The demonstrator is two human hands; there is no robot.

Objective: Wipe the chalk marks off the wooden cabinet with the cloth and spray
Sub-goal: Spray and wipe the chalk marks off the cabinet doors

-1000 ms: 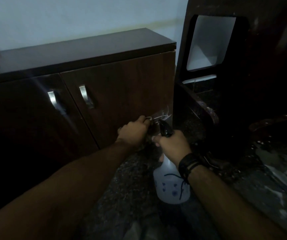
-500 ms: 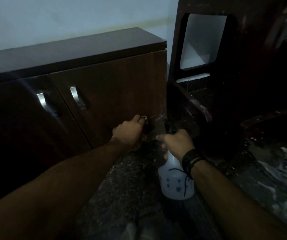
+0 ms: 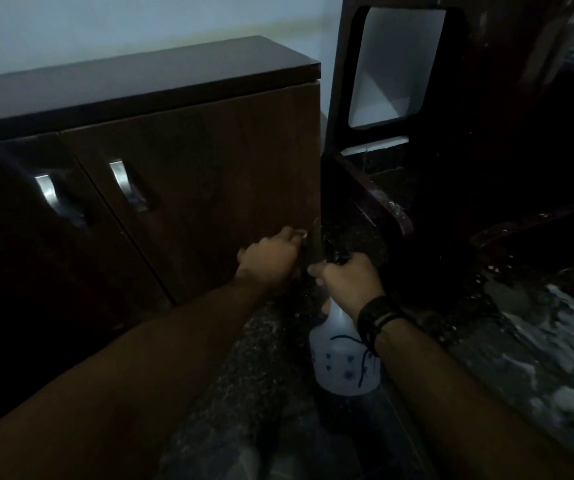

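The wooden cabinet (image 3: 188,174) is low and dark brown, with two doors and metal handles. My left hand (image 3: 270,259) presses a dark cloth (image 3: 308,252) against the lower right corner of the right door; the cloth is mostly hidden by the fingers. A faint trace of white chalk marks (image 3: 316,223) shows just above, at the door's right edge. My right hand (image 3: 346,282), with a black wristband, grips the dark head of a white spray bottle (image 3: 342,358) with blue flowers, held upright close to the right of the cloth.
A dark wooden chair or furniture frame (image 3: 399,161) stands right beside the cabinet's right edge. The floor (image 3: 538,341) is dark speckled stone with wet, light patches at the right. The room is dim. A pale wall (image 3: 105,29) runs behind the cabinet.
The white chalk scribble beside my left hand has shrunk from clear lines to a faint trace. Both hands stayed at the door's lower right corner while the view shifted slightly.
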